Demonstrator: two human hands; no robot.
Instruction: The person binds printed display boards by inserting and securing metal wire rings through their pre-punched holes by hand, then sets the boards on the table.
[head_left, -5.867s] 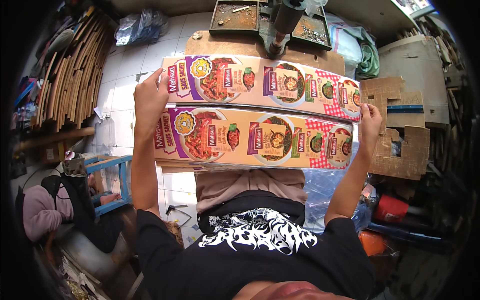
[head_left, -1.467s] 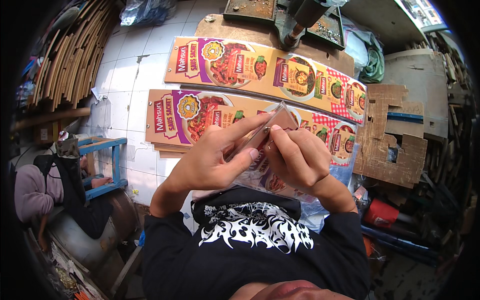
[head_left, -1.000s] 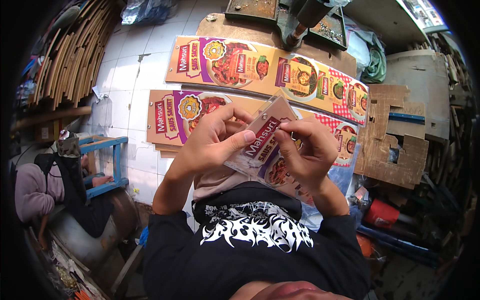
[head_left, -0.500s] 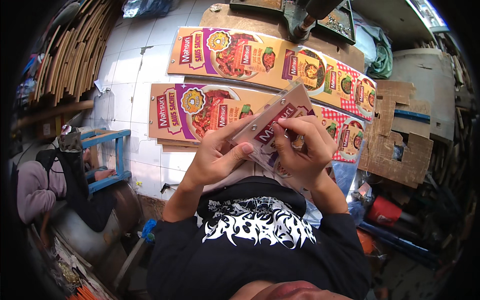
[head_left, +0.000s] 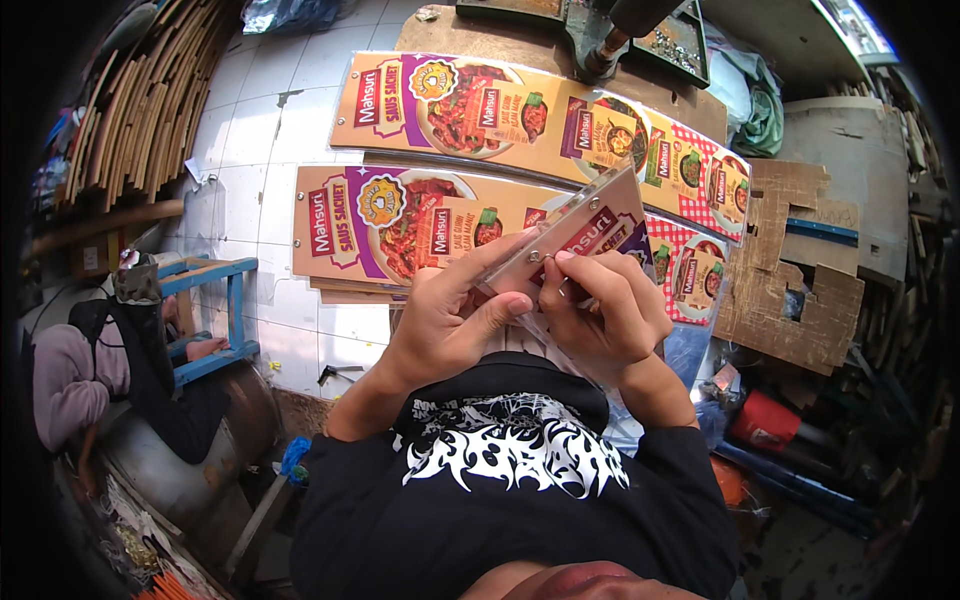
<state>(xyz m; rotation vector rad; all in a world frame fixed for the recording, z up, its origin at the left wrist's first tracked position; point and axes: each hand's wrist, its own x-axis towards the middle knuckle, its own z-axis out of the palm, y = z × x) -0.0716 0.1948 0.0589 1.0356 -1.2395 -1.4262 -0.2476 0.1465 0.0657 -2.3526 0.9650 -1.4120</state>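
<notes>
In front of my chest, my left hand (head_left: 440, 325) grips the lower left edge of a printed cardboard panel (head_left: 625, 205) in a clear plastic cover. The panel is tilted, with small metal eyelets along its near edge. My right hand (head_left: 615, 310) is closed in a pinch against the panel's face, its fingertips by one eyelet (head_left: 534, 257). Whatever small thing it pinches is mostly hidden. Beyond my hands lie two stacks of similar long panels, a near stack (head_left: 345, 262) and a far stack (head_left: 550, 150), both printed with food pictures.
A metal press (head_left: 600, 62) stands on a wooden board at the back, beside a dark tray of small metal parts (head_left: 672, 48). Worn cardboard (head_left: 840, 300) lies at the right. A blue frame (head_left: 238, 310) and a person's leg (head_left: 75, 370) are at the left.
My right fingertips have moved left across the panel to the eyelet by its near edge. The panel has shifted slightly right and tilted more steeply; my left hand still holds it.
</notes>
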